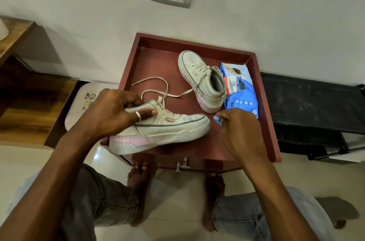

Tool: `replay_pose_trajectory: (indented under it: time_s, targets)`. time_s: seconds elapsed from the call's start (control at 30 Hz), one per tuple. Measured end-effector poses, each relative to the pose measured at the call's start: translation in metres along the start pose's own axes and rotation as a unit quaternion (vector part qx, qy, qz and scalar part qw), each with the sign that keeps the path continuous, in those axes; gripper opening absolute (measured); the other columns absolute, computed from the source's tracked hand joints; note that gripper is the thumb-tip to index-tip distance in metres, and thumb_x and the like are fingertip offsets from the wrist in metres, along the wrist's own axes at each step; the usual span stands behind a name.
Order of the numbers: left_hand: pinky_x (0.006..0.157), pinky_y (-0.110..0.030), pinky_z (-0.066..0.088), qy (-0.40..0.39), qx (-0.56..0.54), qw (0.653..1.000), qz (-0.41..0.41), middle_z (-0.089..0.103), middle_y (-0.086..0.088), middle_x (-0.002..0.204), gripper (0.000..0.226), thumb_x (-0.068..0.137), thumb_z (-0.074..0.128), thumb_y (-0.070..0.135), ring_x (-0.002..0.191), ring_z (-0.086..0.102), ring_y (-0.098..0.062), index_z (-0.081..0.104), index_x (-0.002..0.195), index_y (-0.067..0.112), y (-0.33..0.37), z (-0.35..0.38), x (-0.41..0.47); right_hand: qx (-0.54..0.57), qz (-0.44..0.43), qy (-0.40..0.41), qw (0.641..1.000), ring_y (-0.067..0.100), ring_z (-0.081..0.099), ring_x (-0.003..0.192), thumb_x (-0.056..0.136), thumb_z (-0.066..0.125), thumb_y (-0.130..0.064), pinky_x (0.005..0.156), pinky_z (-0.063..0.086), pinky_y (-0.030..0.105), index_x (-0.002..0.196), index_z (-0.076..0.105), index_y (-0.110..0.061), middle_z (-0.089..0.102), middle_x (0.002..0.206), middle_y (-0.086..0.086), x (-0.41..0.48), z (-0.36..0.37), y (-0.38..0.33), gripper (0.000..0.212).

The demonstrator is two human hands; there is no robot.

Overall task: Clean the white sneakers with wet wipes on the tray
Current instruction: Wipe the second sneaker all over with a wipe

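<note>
Tray (156, 57): dark red, raised rim, set against the wall; both shoes and the wipes were on or over it.
Black rack (312, 102): low, just beside the tray's right rim.
Near sneaker (169, 128): white with a pink heel patch, on its side edge at the tray's front, toe pointing right, heel overhanging the front rim.
Far sneaker (199, 76): upright on its sole toward the back right, toe to the wall, well apart from my left hand.
Left hand (112, 114): I gripped the near sneaker from above at the collar, fingers curled into the opening, thumb laid along the side.
Right hand (241, 132): hovered just right of the near sneaker's toe without touching it, thumb and fingertips pressed together in a pinch.
Wet wipes pack (242, 94): blue, flat on the tray, touching the far sneaker's heel, directly beyond my right hand.
Laces (158, 86): undone, looped across the tray floor behind my left hand.
Blue scrap (218, 120): pinched in my right fingertips; could not tell what it was.
Ring (138, 115): on my left thumb, against the shoe's upper.
</note>
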State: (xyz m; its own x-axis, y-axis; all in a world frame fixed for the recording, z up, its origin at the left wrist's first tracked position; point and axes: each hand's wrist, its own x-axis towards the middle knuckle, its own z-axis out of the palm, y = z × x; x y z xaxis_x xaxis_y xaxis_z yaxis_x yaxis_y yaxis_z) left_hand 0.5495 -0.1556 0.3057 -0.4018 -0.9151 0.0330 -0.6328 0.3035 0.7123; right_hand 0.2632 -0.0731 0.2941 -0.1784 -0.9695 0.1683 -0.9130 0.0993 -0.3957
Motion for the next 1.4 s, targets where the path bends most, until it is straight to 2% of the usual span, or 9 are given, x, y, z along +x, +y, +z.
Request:
replay_pose_trajectory:
  time_s: [0.2, 0.43, 0.53, 0.67, 0.8, 0.9, 1.13, 1.27, 1.4]
  targets:
    - [0.042, -0.026, 0.039, 0.022, 0.042, 0.999, 0.027, 0.057, 0.015, 0.054, 0.037, 0.082, 0.065, 0.065, 0.049, 0.056, -0.008, 0.056, 0.065, 0.033, -0.005, 0.005, 0.002, 0.100, -0.145, -0.009, 0.984, 0.022, 0.066, 0.092, 0.078, 0.058, 0.006, 0.079, 0.055, 0.037, 0.100, 0.075, -0.010, 0.071, 0.100, 0.003, -0.013, 0.022, -0.050, 0.032]
    - [0.042, -0.036, 0.047, 0.033, 0.050, 0.998, 0.034, 0.060, 0.012, 0.054, 0.042, 0.080, 0.063, 0.066, 0.048, 0.056, -0.010, 0.062, 0.067, 0.026, -0.008, 0.006, 0.001, 0.017, 0.007, -0.050, 0.999, 0.023, 0.068, 0.082, 0.088, 0.063, -0.008, 0.067, 0.051, 0.029, 0.093, 0.079, -0.015, 0.075, 0.087, 0.005, 0.013, 0.025, 0.000, 0.018]
    - [0.042, -0.033, 0.045, 0.034, 0.052, 0.998, 0.032, 0.059, 0.014, 0.054, 0.043, 0.083, 0.063, 0.067, 0.049, 0.056, -0.010, 0.062, 0.068, 0.026, -0.008, 0.006, 0.002, 0.072, -0.032, 0.015, 0.997, 0.018, 0.069, 0.080, 0.084, 0.067, -0.002, 0.071, 0.055, 0.031, 0.090, 0.079, -0.013, 0.075, 0.086, 0.002, 0.006, 0.022, -0.020, 0.018]
    - [0.043, -0.030, 0.043, 0.040, 0.058, 0.997, 0.033, 0.060, 0.012, 0.057, 0.039, 0.085, 0.065, 0.061, 0.049, 0.055, -0.008, 0.064, 0.069, 0.026, -0.009, 0.007, 0.003, 0.103, -0.100, 0.017, 0.990, 0.017, 0.068, 0.087, 0.079, 0.055, 0.000, 0.077, 0.055, 0.031, 0.095, 0.075, -0.012, 0.073, 0.096, 0.001, -0.014, 0.021, -0.039, 0.028]
    - [0.044, -0.031, 0.043, 0.045, 0.059, 0.997, 0.035, 0.061, 0.011, 0.057, 0.040, 0.084, 0.063, 0.063, 0.049, 0.055, -0.008, 0.066, 0.072, 0.025, -0.013, 0.009, 0.004, 0.037, 0.011, -0.019, 0.999, 0.021, 0.069, 0.084, 0.084, 0.064, -0.004, 0.072, 0.053, 0.032, 0.094, 0.077, -0.017, 0.075, 0.090, 0.001, 0.003, 0.027, -0.002, 0.022]
    - [0.045, -0.029, 0.040, 0.045, 0.055, 0.997, 0.033, 0.059, 0.010, 0.055, 0.038, 0.085, 0.064, 0.062, 0.048, 0.053, -0.009, 0.063, 0.069, 0.027, -0.014, 0.009, 0.005, 0.074, 0.074, -0.024, 0.994, 0.018, 0.070, 0.086, 0.088, 0.066, -0.011, 0.075, 0.054, 0.032, 0.095, 0.078, -0.020, 0.076, 0.091, -0.002, 0.008, 0.024, 0.002, 0.017]
    - [0.044, -0.030, 0.039, 0.054, 0.053, 0.996, 0.037, 0.058, 0.008, 0.053, 0.038, 0.086, 0.060, 0.063, 0.046, 0.052, -0.010, 0.059, 0.067, 0.030, -0.014, 0.010, 0.006, 0.065, -0.062, 0.069, 0.994, 0.015, 0.065, 0.081, 0.075, 0.067, 0.006, 0.074, 0.050, 0.022, 0.091, 0.075, -0.013, 0.072, 0.092, 0.000, -0.029, 0.028, -0.040, 0.026]
    - [0.046, -0.028, 0.037, 0.058, 0.031, 0.998, 0.027, 0.057, 0.007, 0.053, 0.031, 0.085, 0.062, 0.056, 0.046, 0.051, -0.011, 0.058, 0.065, 0.032, -0.010, 0.010, 0.005, 0.152, 0.039, 0.038, 0.987, 0.001, 0.065, 0.085, 0.084, 0.067, 0.000, 0.079, 0.047, 0.007, 0.095, 0.079, -0.016, 0.076, 0.093, -0.005, 0.010, 0.032, -0.005, 0.023]
    - [0.045, -0.025, 0.035, 0.048, 0.026, 0.998, 0.013, 0.056, 0.009, 0.052, 0.031, 0.083, 0.061, 0.056, 0.054, 0.055, -0.006, 0.058, 0.064, 0.032, -0.007, 0.009, 0.003, 0.250, 0.210, -0.141, 0.935, 0.016, 0.072, 0.088, 0.071, 0.053, 0.002, 0.086, 0.058, 0.043, 0.097, 0.080, -0.027, 0.077, 0.091, -0.006, 0.019, 0.056, 0.022, 0.047]
